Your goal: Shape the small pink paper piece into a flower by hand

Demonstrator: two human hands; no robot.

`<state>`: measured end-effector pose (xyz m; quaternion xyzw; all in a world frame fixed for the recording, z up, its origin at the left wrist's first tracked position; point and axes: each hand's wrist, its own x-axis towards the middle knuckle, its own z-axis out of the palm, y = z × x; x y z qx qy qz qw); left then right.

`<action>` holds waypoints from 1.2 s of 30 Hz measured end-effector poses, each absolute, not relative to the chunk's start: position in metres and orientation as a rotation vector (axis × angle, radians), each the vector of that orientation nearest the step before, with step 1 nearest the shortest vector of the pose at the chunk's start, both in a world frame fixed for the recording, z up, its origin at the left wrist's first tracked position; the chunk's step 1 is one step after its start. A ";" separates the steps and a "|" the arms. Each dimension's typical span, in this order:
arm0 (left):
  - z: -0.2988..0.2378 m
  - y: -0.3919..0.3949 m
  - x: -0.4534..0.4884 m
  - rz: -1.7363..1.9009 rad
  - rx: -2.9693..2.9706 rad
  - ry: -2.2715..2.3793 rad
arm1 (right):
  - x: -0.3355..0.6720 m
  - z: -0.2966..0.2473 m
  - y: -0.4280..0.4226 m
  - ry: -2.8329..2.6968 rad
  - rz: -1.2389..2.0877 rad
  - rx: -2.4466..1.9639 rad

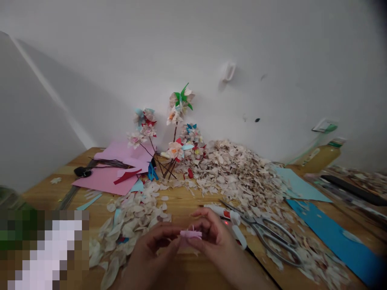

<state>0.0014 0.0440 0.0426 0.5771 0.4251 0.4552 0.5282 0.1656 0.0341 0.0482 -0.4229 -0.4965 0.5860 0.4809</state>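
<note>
A small pink fringed paper piece (pixel 191 234) is pinched between both of my hands just above the wooden table (pixel 181 203). My left hand (pixel 151 257) grips its left end with thumb and fingers. My right hand (pixel 213 235) holds its right end, fingers curled around it. A white glue gun (pixel 229 219) with a red light lies right behind my right hand. Metal scissors (pixel 266 233) lie to the right of it.
Finished paper flowers on stems (pixel 178 121) stand at the wall behind a big heap of pale petals (pixel 238 171). Pink sheets (pixel 111 173) lie at the left, blue sheets (pixel 329 233) at the right. A yellow-filled bottle (pixel 320 157) lies at far right.
</note>
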 end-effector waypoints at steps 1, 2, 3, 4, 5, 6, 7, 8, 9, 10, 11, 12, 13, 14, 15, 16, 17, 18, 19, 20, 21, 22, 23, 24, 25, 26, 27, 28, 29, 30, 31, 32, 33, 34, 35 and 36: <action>0.043 0.044 0.002 1.070 1.367 1.024 | 0.166 0.048 0.034 -1.240 1.406 -1.054; 0.043 0.044 0.002 1.066 1.375 1.032 | 0.166 0.048 0.033 -1.274 1.370 -1.083; 0.042 0.044 0.002 1.076 1.395 1.042 | 0.166 0.048 0.033 -1.318 1.321 -1.119; 0.041 0.045 0.002 1.093 1.424 1.046 | 0.166 0.048 0.032 -1.373 1.261 -1.155; 0.039 0.045 0.002 1.117 1.456 1.041 | 0.166 0.048 0.032 -1.435 1.191 -1.191; 0.038 0.045 0.002 1.144 1.490 1.032 | 0.166 0.049 0.031 -1.493 1.119 -1.226; 0.037 0.045 0.001 1.178 1.527 1.024 | 0.167 0.050 0.030 -1.543 1.060 -1.257; 0.036 0.045 0.001 1.218 1.575 1.027 | 0.167 0.051 0.030 -1.577 1.013 -1.281; 0.036 0.045 -0.001 1.276 1.646 1.038 | 0.169 0.052 0.029 -1.599 0.978 -1.290; 0.036 0.045 -0.003 1.344 1.754 1.044 | 0.171 0.053 0.029 -1.610 0.951 -1.280; 0.037 0.045 -0.005 1.419 1.897 1.035 | 0.173 0.055 0.028 -1.621 0.925 -1.253; 0.038 0.045 -0.008 1.482 2.067 1.005 | 0.175 0.057 0.027 -1.643 0.890 -1.219; 0.039 0.044 -0.011 1.529 2.247 0.947 | 0.178 0.058 0.026 -1.680 0.840 -1.185; 0.040 0.043 -0.014 1.553 2.405 0.881 | 0.181 0.060 0.025 -1.726 0.775 -1.153; 0.041 0.042 -0.016 1.558 2.518 0.823 | 0.183 0.061 0.024 -1.783 0.702 -1.127; 0.042 0.041 -0.018 1.553 2.581 0.791 | 0.184 0.062 0.023 -1.841 0.617 -1.102; 0.043 0.039 -0.019 1.549 2.605 0.783 | 0.184 0.062 0.023 -1.895 0.529 -1.075; 0.044 0.038 -0.019 1.547 2.603 0.791 | 0.184 0.061 0.022 -1.939 0.435 -1.036; 0.044 0.037 -0.018 1.551 2.590 0.808 | 0.183 0.061 0.021 -1.973 0.340 -0.990; 0.044 0.036 -0.017 1.547 2.585 0.824 | 0.182 0.060 0.021 -1.993 0.246 -0.941; 0.044 0.035 -0.016 1.531 2.595 0.833 | 0.181 0.060 0.021 -2.005 0.160 -0.896; 0.043 0.035 -0.016 1.518 2.603 0.837 | 0.180 0.060 0.020 -2.004 0.080 -0.860; 0.042 0.035 -0.015 1.510 2.594 0.839 | 0.179 0.060 0.020 -1.998 0.011 -0.835; 0.040 0.035 -0.014 1.505 2.564 0.841 | 0.179 0.060 0.020 -1.989 -0.052 -0.819; 0.037 0.034 -0.014 1.517 2.496 0.852 | 0.179 0.061 0.019 -1.982 -0.103 -0.813; 0.034 0.034 -0.013 1.550 2.384 0.870 | 0.179 0.062 0.019 -1.974 -0.149 -0.812; 0.031 0.033 -0.012 1.587 2.243 0.885 | 0.179 0.063 0.018 -1.964 -0.187 -0.815; 0.029 0.033 -0.011 1.621 2.074 0.898 | 0.179 0.064 0.018 -1.951 -0.216 -0.816; 0.027 0.032 -0.009 1.617 1.894 0.916 | 0.179 0.064 0.017 -1.943 -0.237 -0.815; 0.026 0.032 -0.007 1.572 1.706 0.921 | 0.178 0.064 0.017 -1.932 -0.251 -0.821; 0.026 0.032 -0.005 1.477 1.520 0.913 | 0.177 0.064 0.017 -1.921 -0.257 -0.829; 0.027 0.032 -0.003 1.341 1.353 0.892 | 0.176 0.063 0.017 -1.904 -0.252 -0.838; 0.029 0.033 -0.001 1.194 1.200 0.866 | 0.175 0.063 0.018 -1.886 -0.242 -0.839; 0.030 0.034 0.001 1.068 1.073 0.835 | 0.174 0.062 0.018 -1.878 -0.229 -0.838; 0.032 0.035 0.003 0.979 0.982 0.809 | 0.173 0.062 0.018 -1.881 -0.216 -0.839; 0.033 0.035 0.004 0.924 0.920 0.799 | 0.173 0.062 0.019 -1.896 -0.206 -0.842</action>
